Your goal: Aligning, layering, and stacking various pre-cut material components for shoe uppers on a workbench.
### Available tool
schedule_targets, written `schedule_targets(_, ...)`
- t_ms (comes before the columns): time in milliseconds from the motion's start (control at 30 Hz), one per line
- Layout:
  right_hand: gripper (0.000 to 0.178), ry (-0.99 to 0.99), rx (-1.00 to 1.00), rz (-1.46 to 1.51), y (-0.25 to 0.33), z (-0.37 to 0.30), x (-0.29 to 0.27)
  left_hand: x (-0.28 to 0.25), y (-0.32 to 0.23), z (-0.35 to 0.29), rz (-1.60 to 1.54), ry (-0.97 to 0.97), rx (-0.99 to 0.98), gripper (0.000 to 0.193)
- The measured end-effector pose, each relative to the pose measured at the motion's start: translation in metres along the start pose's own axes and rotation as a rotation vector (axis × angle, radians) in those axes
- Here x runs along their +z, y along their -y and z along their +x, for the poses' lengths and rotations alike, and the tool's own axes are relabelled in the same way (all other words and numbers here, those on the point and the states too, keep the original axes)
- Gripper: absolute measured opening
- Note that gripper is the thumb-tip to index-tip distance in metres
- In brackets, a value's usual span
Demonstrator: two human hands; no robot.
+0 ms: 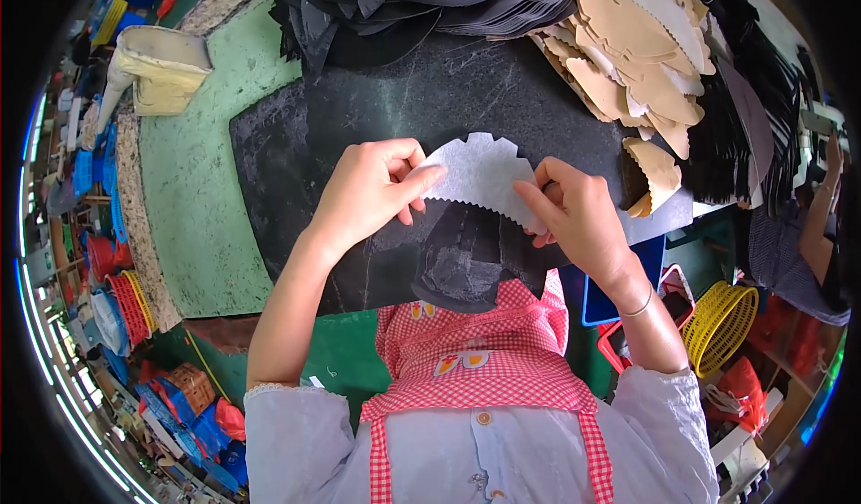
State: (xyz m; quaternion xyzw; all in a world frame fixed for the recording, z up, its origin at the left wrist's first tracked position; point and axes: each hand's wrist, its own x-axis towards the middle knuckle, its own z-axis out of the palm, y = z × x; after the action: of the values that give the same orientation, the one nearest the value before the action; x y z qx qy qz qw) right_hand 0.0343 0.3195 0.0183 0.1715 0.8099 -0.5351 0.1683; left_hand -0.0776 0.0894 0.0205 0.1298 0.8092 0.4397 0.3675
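Note:
A pale grey-white curved cut piece (480, 174) with zigzag edges is stretched between both hands above the black work mat (269, 172). My left hand (381, 186) pinches its left end between thumb and fingers. Its right end is gripped the same way by my right hand (569, 204). Below the piece, a dark cut panel (459, 271) lies over the mat's near edge, partly on my lap. A single tan piece with a zigzag edge (653, 178) lies to the right of my right hand.
Stacked black cut pieces (413, 11) fill the table's far side. A heap of tan pieces (632, 47) sits far right, beside more black strips (762, 118). A glue-stained yellowish container (161, 69) stands far left. A yellow basket (722, 329) is below right; another person's arm (821, 208) shows beyond.

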Motion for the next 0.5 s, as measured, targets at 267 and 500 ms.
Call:
schedule_targets(267, 0.033, -0.069, -0.115, -0.596, 0.011, 0.015, -0.015, 0.012, -0.028, 0.001, 0.767, -0.234, 0.073, 0.035)
schedule_targets(500, 0.02, -0.588, -0.474, -0.589, 0.019, 0.058, -0.093, 0.073, 0.012, -0.032, 0.847, -0.103, 0.62, 0.085)
